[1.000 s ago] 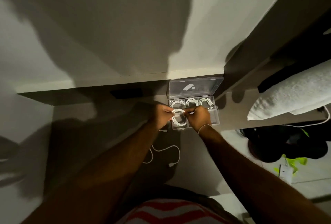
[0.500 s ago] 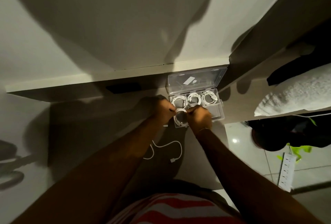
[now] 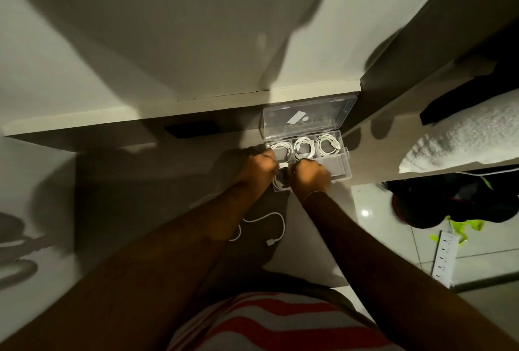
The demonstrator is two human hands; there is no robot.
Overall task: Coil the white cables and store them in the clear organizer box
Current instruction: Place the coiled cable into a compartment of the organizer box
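over the near-left compartment of the clear organizer box [image 3: 341, 166], left hand [image 3: 257, 172] and right hand [image 3: 310, 178] both pinch the coiled cable [image 3: 281, 179], its plug end bridging the knuckles. coil sits directly below the grip; judged: push straight down. loose cable [image 3: 269, 227] lies nearer the left arm.

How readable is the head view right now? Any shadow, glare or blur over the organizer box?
Head view: dim and warm, with wide-angle bending at the edges. Shadow covers the desk around the left hand and right hand. The organizer box stays readable and its three back coils look sharp. Glare shows only on the floor tile. The forearms look soft.
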